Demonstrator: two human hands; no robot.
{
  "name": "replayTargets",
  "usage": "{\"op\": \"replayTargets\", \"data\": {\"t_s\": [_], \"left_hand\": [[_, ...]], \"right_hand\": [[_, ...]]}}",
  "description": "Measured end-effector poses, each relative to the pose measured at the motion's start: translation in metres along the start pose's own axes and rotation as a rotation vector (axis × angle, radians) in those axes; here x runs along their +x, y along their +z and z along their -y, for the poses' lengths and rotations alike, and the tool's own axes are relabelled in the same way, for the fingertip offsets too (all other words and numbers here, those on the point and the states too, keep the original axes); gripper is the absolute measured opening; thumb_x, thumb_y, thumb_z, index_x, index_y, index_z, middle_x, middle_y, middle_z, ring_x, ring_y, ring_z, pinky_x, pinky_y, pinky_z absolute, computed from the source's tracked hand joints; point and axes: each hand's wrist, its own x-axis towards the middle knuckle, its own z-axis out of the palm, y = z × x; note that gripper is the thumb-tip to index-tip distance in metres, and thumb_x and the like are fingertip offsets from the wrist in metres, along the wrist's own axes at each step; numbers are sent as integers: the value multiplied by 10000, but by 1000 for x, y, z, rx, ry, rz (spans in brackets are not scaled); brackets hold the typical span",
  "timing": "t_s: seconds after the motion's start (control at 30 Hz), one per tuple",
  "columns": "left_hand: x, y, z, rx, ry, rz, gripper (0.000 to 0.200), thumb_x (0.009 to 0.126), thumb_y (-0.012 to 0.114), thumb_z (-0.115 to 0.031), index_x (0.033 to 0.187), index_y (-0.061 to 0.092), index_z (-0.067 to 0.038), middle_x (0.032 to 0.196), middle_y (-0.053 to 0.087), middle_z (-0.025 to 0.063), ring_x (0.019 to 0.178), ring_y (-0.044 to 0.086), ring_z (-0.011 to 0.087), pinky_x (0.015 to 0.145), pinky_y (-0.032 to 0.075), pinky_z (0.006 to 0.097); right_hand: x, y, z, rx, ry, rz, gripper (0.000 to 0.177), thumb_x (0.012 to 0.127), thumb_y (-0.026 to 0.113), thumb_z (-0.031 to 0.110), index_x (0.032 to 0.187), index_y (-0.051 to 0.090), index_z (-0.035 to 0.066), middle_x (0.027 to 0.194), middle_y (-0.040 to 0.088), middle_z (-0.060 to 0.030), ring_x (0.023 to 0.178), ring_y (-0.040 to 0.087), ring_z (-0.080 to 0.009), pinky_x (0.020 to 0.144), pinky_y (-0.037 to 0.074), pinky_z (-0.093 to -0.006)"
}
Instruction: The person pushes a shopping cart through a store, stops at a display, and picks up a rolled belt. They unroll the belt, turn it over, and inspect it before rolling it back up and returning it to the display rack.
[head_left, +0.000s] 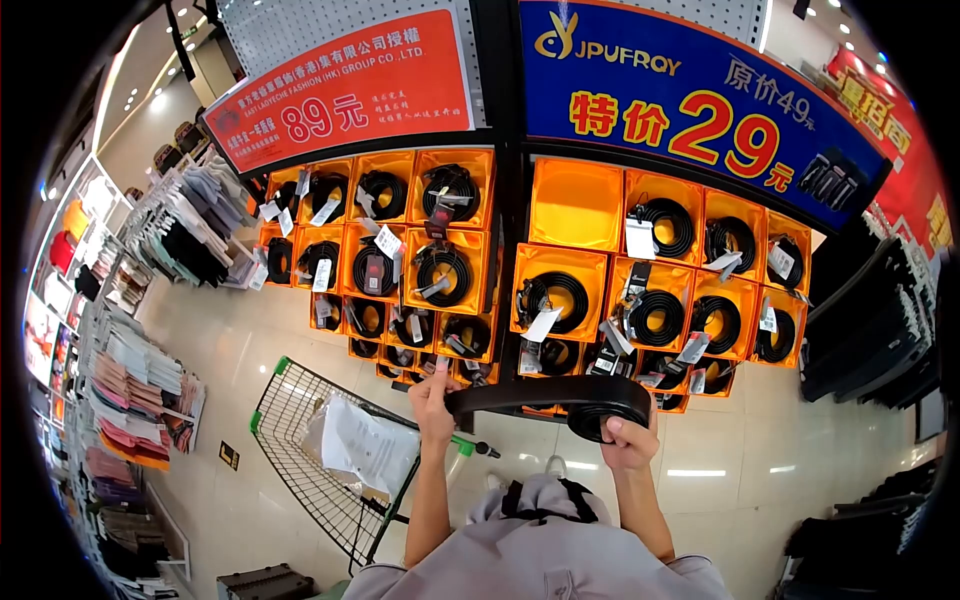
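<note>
A black belt (540, 391) stretches between my two hands in front of the display. My left hand (434, 408) pinches its free end. Around the coiled part at the other end, my right hand (630, 438) is closed, with the thumb on the roll. Behind the belt stand orange boxes (567, 205) in rows, most with a coiled black belt (665, 226) and paper tags inside. One box in the top row of the right-hand rack holds no belt. The lower boxes are partly hidden by the held belt and my hands.
A shopping cart (300, 480) with a white plastic bag (365, 445) in it stands at my left. Clothes racks (130, 385) line the left side, and dark trousers (850, 320) hang at the right. Price signs (690, 90) top the display.
</note>
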Motion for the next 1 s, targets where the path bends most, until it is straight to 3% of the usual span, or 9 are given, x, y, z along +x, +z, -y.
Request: {"op": "replayTargets", "data": {"t_s": [0.1, 0.17, 0.23, 0.37, 0.47, 0.7, 0.8, 0.93, 1.0], "left_hand": [[-4, 2, 6, 15, -97, 146, 556, 1004, 560, -358, 636, 633, 53, 577, 553, 8, 554, 444, 75, 549, 331, 272], [-10, 14, -6, -7, -162, 222, 555, 1014, 546, -359, 640, 632, 42, 575, 536, 0, 541, 408, 61, 532, 294, 261], [-13, 19, 8, -73, -210, 364, 556, 1035, 497, -366, 664, 621, 29, 564, 530, 3, 517, 420, 63, 512, 293, 248], [-20, 42, -30, -154, -231, 586, 582, 1057, 417, -387, 675, 601, 11, 584, 580, 48, 459, 507, 111, 464, 381, 257], [-23, 54, -48, -170, -268, 541, 565, 1050, 443, -385, 657, 586, -6, 547, 541, 23, 452, 485, 98, 439, 346, 249], [-16, 52, -44, -148, -360, 379, 459, 976, 613, -361, 603, 583, -95, 523, 495, -51, 399, 374, 35, 391, 228, 216], [-8, 42, -36, -202, -400, 287, 430, 951, 655, -346, 597, 598, -109, 519, 489, -65, 385, 348, 25, 382, 208, 215], [-14, 43, -23, -134, -386, 279, 470, 956, 654, -353, 560, 572, -112, 513, 471, -69, 385, 333, 20, 380, 216, 219], [-17, 47, -23, -69, -359, 383, 542, 991, 602, -377, 535, 513, -98, 498, 443, -59, 388, 336, 37, 383, 222, 227]], "right_hand": [[2, 5, -1, -20, 18, -55, 591, 661, 720, -50, 1215, 519, -12, 889, 650, -143, 600, 563, -171, 491, 433, -269], [2, 18, -1, -60, 39, -107, 508, 665, 733, -46, 1146, 573, -23, 846, 654, -118, 584, 562, -145, 487, 425, -256], [12, 44, 6, -236, 121, -54, 357, 670, 689, -19, 1020, 617, -33, 559, 474, 3, 421, 391, -93, 428, 333, -262], [15, 50, -4, -301, 226, 44, 209, 668, 736, 7, 863, 666, -24, 601, 551, 4, 440, 423, -59, 440, 345, -220], [13, 46, -12, -288, 311, 75, 337, 704, 788, 18, 1020, 687, -44, 684, 635, 1, 486, 492, -44, 467, 362, -200], [10, 46, -8, -364, 374, 150, 352, 688, 795, 5, 1021, 687, -34, 723, 649, -6, 532, 523, -54, 477, 369, -207], [11, 39, 4, -211, 335, -11, 294, 680, 763, -2, 963, 685, -14, 738, 647, -27, 536, 494, -67, 506, 368, -213], [16, 30, 3, -151, 241, 9, 230, 693, 744, 7, 906, 665, -21, 704, 620, -15, 525, 477, -56, 494, 352, -210], [16, 30, -2, -170, 180, 37, 188, 704, 669, 0, 887, 651, -39, 546, 442, 18, 478, 395, -86, 479, 331, -255]]}}
